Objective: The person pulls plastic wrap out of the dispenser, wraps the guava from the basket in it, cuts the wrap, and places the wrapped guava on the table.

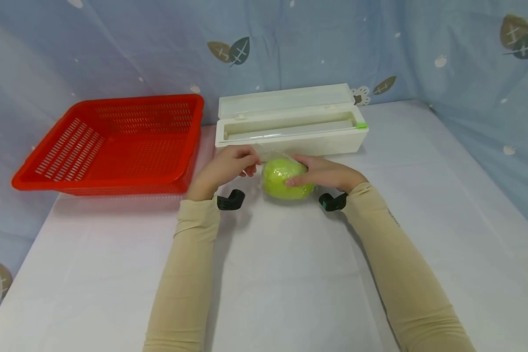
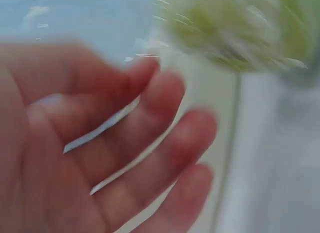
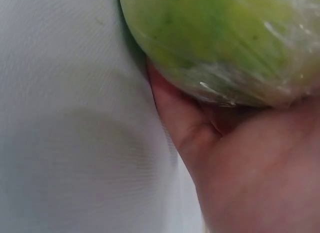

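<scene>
A rounded green-yellow fruit (image 1: pixel 283 180) with small dark specks sits on the white-covered table, wrapped in clear, wrinkled cling film (image 2: pixel 250 23). My right hand (image 1: pixel 327 173) grips it from the right; in the right wrist view the thumb (image 3: pixel 172 110) curves along the fruit's side. To the left of the fruit, my left hand (image 1: pixel 231 168) pinches a loose edge of the film between thumb and index finger. Its other fingers (image 2: pixel 185 138) are bent and spread in the left wrist view. The film stretches from that pinch to the fruit, which is blurred there.
Right behind the hands stands a long white cling film box (image 1: pixel 290 144), lid up, with a roll (image 1: pixel 290 132) inside. A red plastic basket (image 1: pixel 182 183) is at the back left. Blue patterned cloth (image 1: pixel 290 49) hangs behind the table (image 1: pixel 290 283).
</scene>
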